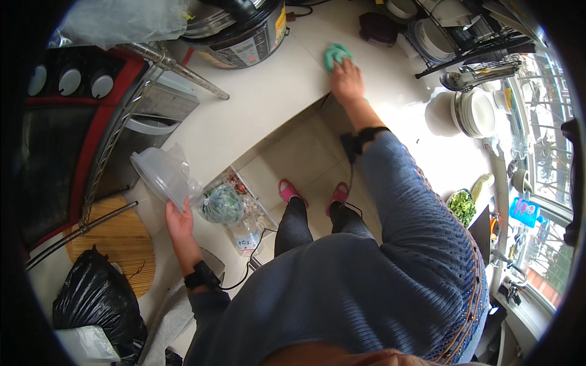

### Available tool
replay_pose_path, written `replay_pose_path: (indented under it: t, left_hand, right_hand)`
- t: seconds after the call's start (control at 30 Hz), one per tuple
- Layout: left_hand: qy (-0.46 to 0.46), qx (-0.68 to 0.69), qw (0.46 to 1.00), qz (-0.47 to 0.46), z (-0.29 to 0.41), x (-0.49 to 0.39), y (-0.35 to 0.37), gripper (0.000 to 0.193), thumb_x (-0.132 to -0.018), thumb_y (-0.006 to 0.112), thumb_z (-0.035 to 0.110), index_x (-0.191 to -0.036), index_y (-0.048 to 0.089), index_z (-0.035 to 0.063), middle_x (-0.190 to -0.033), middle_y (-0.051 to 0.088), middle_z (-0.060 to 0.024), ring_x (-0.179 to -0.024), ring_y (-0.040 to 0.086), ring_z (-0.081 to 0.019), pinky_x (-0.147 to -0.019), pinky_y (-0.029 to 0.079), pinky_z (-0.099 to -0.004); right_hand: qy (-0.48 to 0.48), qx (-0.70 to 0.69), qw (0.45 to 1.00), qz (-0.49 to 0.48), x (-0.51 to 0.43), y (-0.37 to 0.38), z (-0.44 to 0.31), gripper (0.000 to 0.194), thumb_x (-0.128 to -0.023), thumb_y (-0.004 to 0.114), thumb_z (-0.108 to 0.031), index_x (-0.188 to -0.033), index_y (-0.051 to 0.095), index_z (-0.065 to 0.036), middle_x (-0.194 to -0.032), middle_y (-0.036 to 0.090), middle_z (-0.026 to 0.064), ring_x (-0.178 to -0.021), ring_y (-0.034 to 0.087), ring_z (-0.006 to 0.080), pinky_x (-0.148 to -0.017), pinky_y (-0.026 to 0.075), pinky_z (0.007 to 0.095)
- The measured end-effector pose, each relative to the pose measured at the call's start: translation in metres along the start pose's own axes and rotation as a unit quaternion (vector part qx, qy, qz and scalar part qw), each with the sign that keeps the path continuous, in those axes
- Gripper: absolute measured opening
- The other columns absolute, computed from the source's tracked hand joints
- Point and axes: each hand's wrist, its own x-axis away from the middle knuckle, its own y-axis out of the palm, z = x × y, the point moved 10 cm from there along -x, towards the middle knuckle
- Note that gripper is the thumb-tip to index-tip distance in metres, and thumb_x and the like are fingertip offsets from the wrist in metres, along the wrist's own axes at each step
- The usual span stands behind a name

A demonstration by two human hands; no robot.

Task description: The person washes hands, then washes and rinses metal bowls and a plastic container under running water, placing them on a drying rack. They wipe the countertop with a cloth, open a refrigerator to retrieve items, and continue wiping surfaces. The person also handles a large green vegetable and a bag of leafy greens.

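Observation:
In my left hand is a translucent round plastic bowl, tilted on its side and gripped at its lower edge. Crumpled clear plastic film shows right beside the bowl. My right hand presses a bunched green cloth on the white countertop, its fingers spread over the cloth. An electric pressure cooker stands on the counter to the left of the cloth. To the right of it lies a dark lidded container.
A black dish rack with bowls and utensils stands at upper right. Below it are stacked white plates and a dish of chopped greens. Metal shelving poles, a bagged green vegetable and a black garbage bag are at left.

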Motion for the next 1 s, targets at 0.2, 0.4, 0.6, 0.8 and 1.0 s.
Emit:
replay_pose_path:
  t: [0.2,0.4,0.6,0.8,1.0]
  left_hand:
    - [0.047,-0.045,0.997,0.03,0.01,0.058,-0.01,0.036,-0.097,0.053,0.011,-0.127,0.051,-0.0067,-0.128,0.059,-0.0143,-0.117,0.057,-0.0313,-0.095,0.056,-0.0357]
    - [0.027,-0.062,0.997,0.044,0.016,0.086,-0.038,0.04,-0.095,0.053,0.009,-0.133,0.052,-0.001,-0.136,0.057,-0.0102,-0.124,0.055,-0.0247,-0.104,0.049,-0.0388]
    - [0.002,-0.096,0.995,-0.03,0.006,0.099,-0.025,0.043,-0.095,0.054,0.01,-0.137,0.051,0.0046,-0.133,0.059,-0.0094,-0.122,0.056,-0.0217,-0.098,0.051,-0.037]
    - [0.068,-0.143,0.983,-0.093,-0.015,0.125,0.046,0.046,-0.094,0.055,0.009,-0.139,0.049,0.0037,-0.131,0.058,-0.0106,-0.116,0.059,-0.0252,-0.094,0.053,-0.0411]
    - [0.022,-0.208,0.973,-0.1,-0.084,0.108,0.117,0.049,-0.094,0.056,0.009,-0.141,0.046,0.0013,-0.129,0.056,-0.0138,-0.113,0.059,-0.0289,-0.093,0.053,-0.0502]
  right_hand:
    - [0.12,0.067,0.99,0.039,0.117,-0.082,0.158,0.038,-0.088,0.055,-0.013,-0.125,0.061,-0.007,-0.133,0.054,0.0223,-0.121,0.051,0.0402,-0.105,0.039,0.0476]
    - [0.053,0.002,0.989,0.14,0.095,-0.108,0.126,0.035,-0.078,0.061,-0.003,-0.112,0.067,-0.007,-0.116,0.062,0.0171,-0.104,0.057,0.0372,-0.091,0.047,0.0464]
    - [-0.074,0.0,0.995,-0.065,-0.008,-0.012,-0.003,0.027,-0.084,0.056,-0.012,-0.108,0.069,-0.013,-0.116,0.062,0.0087,-0.108,0.056,0.0326,-0.09,0.049,0.0414]
    - [-0.134,0.04,0.98,-0.143,0.027,-0.027,0.012,0.026,-0.085,0.056,-0.015,-0.108,0.069,-0.017,-0.12,0.057,0.0045,-0.114,0.053,0.0288,-0.09,0.049,0.0431]
    - [-0.164,0.034,0.983,-0.082,0.009,-0.012,-0.003,0.02,-0.085,0.058,-0.014,-0.102,0.068,-0.015,-0.112,0.059,0.0047,-0.108,0.056,0.0274,-0.087,0.049,0.0422]
